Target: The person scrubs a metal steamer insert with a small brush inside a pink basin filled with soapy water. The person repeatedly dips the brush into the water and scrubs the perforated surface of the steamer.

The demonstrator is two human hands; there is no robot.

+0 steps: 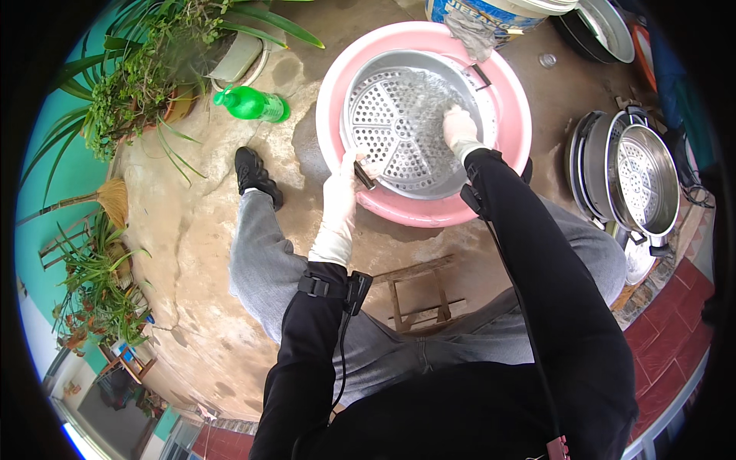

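A round metal steamer pan (378, 98) with a perforated bottom sits in a pink plastic basin (422, 214). Frothy, splashing water covers its right part. My left hand (343, 187), in a pale glove, grips the near-left rim beside a dark side handle (363, 175). Inside the pan, against its right side, is my right hand (460, 127), also gloved. Its fingers are curled, and whether they hold something is hidden. A second handle (480, 77) shows at the far-right rim.
A green bottle (256, 105) stands left of the basin. Beyond it are a bucket (500, 17) and a grey rag (472, 35). Stacked steamer pots (638, 172) are on the right. Potted plants (149, 75) and a straw broom (112, 201) line the left wall. A wooden stool (422, 287) shows between my legs.
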